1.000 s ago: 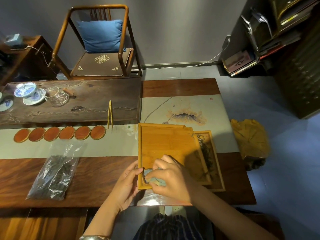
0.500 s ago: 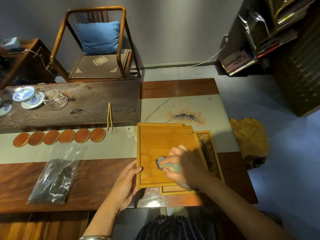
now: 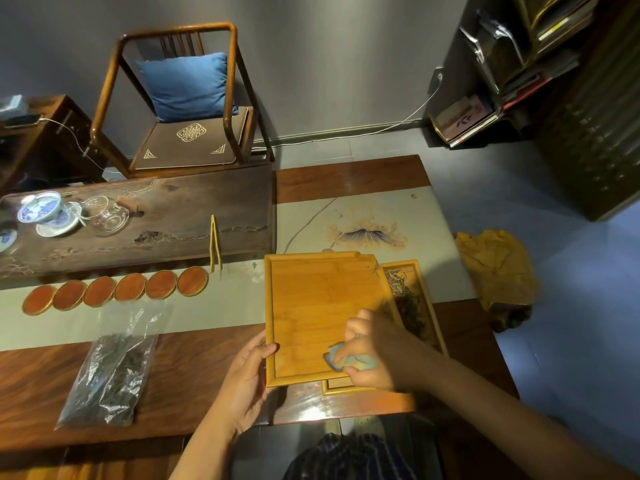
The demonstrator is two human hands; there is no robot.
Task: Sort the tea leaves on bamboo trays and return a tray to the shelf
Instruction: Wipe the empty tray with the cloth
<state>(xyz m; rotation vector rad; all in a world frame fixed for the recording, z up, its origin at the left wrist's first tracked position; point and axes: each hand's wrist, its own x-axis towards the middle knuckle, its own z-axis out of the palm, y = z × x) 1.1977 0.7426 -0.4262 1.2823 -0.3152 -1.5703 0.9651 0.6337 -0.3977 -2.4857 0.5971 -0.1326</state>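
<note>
An empty bamboo tray (image 3: 311, 299) lies on the table, partly on top of a second bamboo tray (image 3: 420, 289) that holds pale and dark tea leaves (image 3: 405, 296). My left hand (image 3: 247, 379) grips the upper tray's near left edge. My right hand (image 3: 374, 348) presses a small blue-grey cloth (image 3: 337, 358) on the tray's near right part. A shelf (image 3: 519, 57) with books and papers stands at the far right.
A clear bag of dark tea (image 3: 110, 368) lies on the table at left. Several round wooden coasters (image 3: 117, 292), bamboo tongs (image 3: 214, 244), a glass pitcher (image 3: 107, 216) and a blue-white lidded cup (image 3: 41, 209) sit further back. A chair (image 3: 187, 109) stands behind. A yellow-covered stool (image 3: 495, 271) is right.
My right hand moved the cloth across the upper tray, from its near left corner toward its near right part. My left hand stayed on the tray's near left edge.
</note>
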